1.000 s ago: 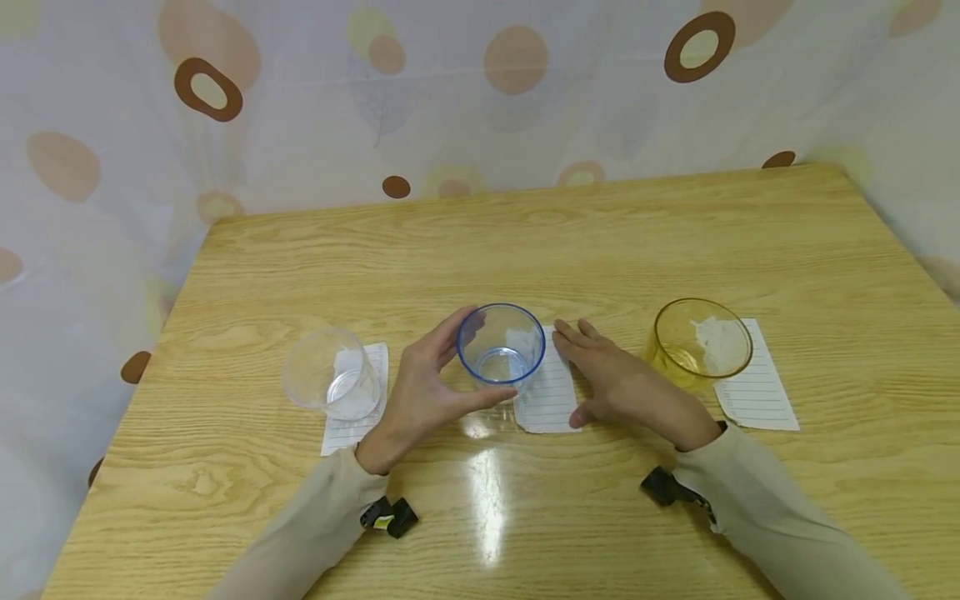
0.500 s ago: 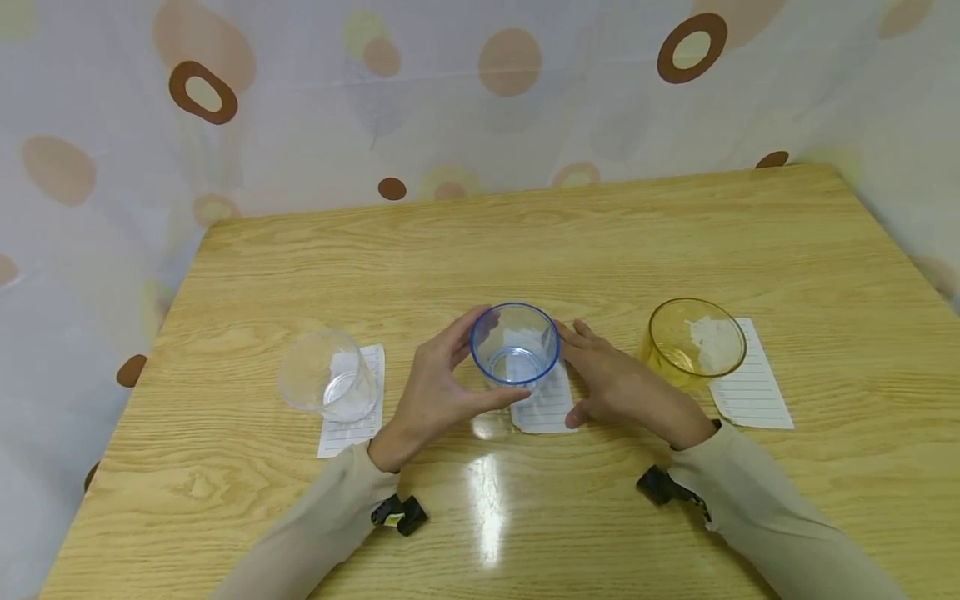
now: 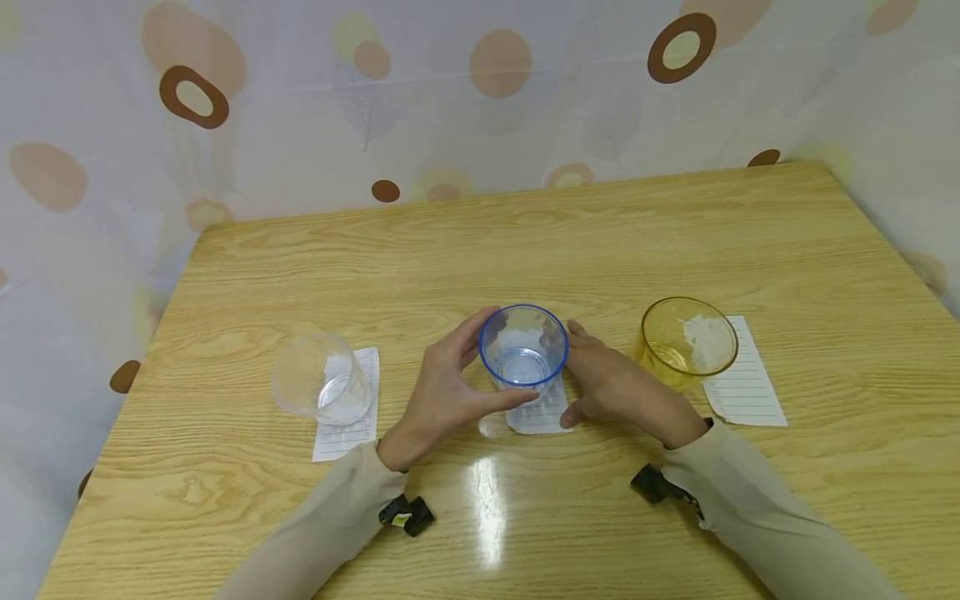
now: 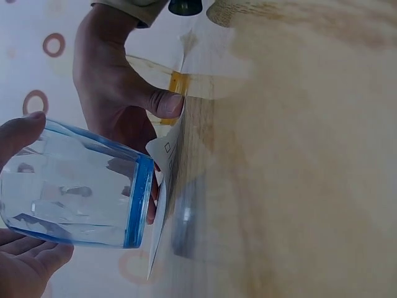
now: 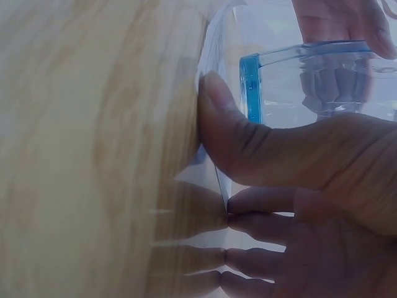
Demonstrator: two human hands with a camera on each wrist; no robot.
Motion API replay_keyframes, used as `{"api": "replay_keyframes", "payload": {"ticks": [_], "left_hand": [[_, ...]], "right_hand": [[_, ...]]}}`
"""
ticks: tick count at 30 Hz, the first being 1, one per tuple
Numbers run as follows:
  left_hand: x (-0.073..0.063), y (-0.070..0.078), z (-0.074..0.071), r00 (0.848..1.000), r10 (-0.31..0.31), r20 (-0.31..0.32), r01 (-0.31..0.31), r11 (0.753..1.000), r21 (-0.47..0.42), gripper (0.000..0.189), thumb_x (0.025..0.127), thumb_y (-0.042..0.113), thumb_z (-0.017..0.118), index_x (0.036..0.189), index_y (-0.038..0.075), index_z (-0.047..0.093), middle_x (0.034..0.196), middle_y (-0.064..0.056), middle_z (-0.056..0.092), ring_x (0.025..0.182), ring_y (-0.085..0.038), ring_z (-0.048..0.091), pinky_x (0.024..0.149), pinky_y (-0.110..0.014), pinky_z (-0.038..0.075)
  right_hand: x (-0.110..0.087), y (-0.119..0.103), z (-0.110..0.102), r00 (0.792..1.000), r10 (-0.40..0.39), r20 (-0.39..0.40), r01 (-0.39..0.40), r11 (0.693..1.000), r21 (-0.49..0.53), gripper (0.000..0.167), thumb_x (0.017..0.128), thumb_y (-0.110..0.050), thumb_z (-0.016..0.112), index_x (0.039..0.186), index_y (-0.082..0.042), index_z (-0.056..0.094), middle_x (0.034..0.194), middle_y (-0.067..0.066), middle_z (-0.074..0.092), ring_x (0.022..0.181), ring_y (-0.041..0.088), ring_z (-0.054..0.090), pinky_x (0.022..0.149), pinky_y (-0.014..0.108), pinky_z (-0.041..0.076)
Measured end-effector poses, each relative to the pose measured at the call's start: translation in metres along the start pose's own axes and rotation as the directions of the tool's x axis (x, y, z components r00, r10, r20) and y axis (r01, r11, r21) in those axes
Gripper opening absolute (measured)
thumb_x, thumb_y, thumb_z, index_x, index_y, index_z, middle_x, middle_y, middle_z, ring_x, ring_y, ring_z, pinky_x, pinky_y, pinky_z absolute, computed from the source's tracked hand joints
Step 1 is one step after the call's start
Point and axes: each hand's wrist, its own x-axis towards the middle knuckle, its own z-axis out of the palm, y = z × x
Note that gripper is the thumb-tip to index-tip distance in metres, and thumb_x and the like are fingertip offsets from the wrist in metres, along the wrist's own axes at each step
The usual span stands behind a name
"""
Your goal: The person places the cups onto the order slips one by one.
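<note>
- The glass (image 3: 522, 346), clear with a blue rim, is hanging upright over the middle slip (image 3: 542, 410); its base is sitting just above the paper and seems to be apart from it in the left wrist view.
- The left hand (image 3: 450, 379) is gripping the glass from the side, thumb on the near wall and fingers round the far one (probably a hold chosen to keep the base free and level).
- The middle slip is lying on the tabletop (image 3: 420, 533), with part of it curling up under the glass; that lift is likely why a second hand is attending to it.
- The right hand (image 3: 611, 375) is spreading over the slip's right edge, its thumb touching the paper near the close corner and its straight fingers reaching behind; it appears to be steadying the slip and is not gripping the glass.
- To the left, the clear cup (image 3: 322, 379) is standing on the left slip (image 3: 352, 439), leaving a strip of ruled paper showing.
- To the right, the yellow cup (image 3: 686, 346) is overlapping the right slip (image 3: 750, 392) in view; how much of its base is resting on paper, I cannot tell.
- The three are standing in a rough row, apparently spaced so that each is having its own slip.
- Behind the tabletop, a spotted cloth (image 3: 315, 137) is hanging as a backdrop.
</note>
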Motion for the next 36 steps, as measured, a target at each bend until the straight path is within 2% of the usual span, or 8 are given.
{"api": "replay_keyframes", "payload": {"ticks": [9, 16, 21, 29, 36], "left_hand": [[0.0013, -0.0010, 0.0043, 1.000, 0.015, 0.025, -0.014, 0.999, -0.050, 0.090, 0.063, 0.004, 0.090, 0.139, -0.006, 0.042, 0.132, -0.024, 0.055, 0.124, -0.034, 0.052, 0.104, -0.028, 0.041], [0.0017, -0.0015, 0.0061, 1.000, 0.004, 0.030, -0.002, 0.999, -0.050, 0.090, 0.063, 0.005, 0.090, 0.139, -0.005, 0.042, 0.131, -0.023, 0.055, 0.124, -0.032, 0.053, 0.104, -0.030, 0.041], [0.0017, -0.0028, 0.0070, 1.000, 0.000, 0.031, 0.002, 0.999, -0.047, 0.091, 0.063, 0.005, 0.090, 0.139, -0.004, 0.042, 0.132, -0.022, 0.055, 0.124, -0.031, 0.053, 0.103, -0.030, 0.041], [-0.0001, -0.0059, 0.0081, 0.999, -0.013, 0.036, 0.014, 0.999, -0.042, 0.092, 0.063, 0.005, 0.090, 0.140, -0.004, 0.041, 0.133, -0.023, 0.054, 0.125, -0.031, 0.052, 0.104, -0.030, 0.041], [0.0002, -0.0077, 0.0095, 0.999, -0.024, 0.047, 0.026, 0.999, -0.035, 0.091, 0.064, 0.005, 0.090, 0.141, -0.001, 0.042, 0.133, -0.020, 0.054, 0.126, -0.029, 0.052, 0.105, -0.029, 0.040]], "right_hand": [[0.0001, 0.0000, 0.0001, 0.999, -0.030, -0.034, 0.031, 0.999, 0.033, 0.097, 0.058, -0.011, 0.092, 0.142, 0.001, 0.044, 0.150, 0.024, 0.034, 0.140, 0.048, 0.019, 0.111, 0.057, 0.026], [0.0022, 0.0016, 0.0004, 0.998, -0.035, -0.054, 0.037, 0.999, 0.034, 0.099, 0.057, -0.009, 0.093, 0.141, 0.003, 0.043, 0.148, 0.026, 0.035, 0.136, 0.043, 0.032, 0.107, 0.054, 0.034], [0.0018, 0.0013, -0.0001, 0.998, -0.031, -0.052, 0.032, 0.999, 0.026, 0.098, 0.057, -0.011, 0.093, 0.140, 0.004, 0.044, 0.148, 0.028, 0.035, 0.137, 0.044, 0.030, 0.108, 0.054, 0.034], [0.0006, 0.0002, 0.0004, 1.000, 0.003, -0.031, -0.003, 1.000, 0.016, 0.097, 0.058, -0.013, 0.092, 0.141, 0.003, 0.044, 0.148, 0.029, 0.034, 0.140, 0.048, 0.019, 0.110, 0.057, 0.027], [0.0015, -0.0002, -0.0004, 0.999, 0.037, -0.016, -0.036, 0.999, 0.030, 0.099, 0.059, -0.012, 0.093, 0.141, 0.005, 0.041, 0.148, 0.030, 0.032, 0.140, 0.048, 0.018, 0.110, 0.058, 0.027]]}}
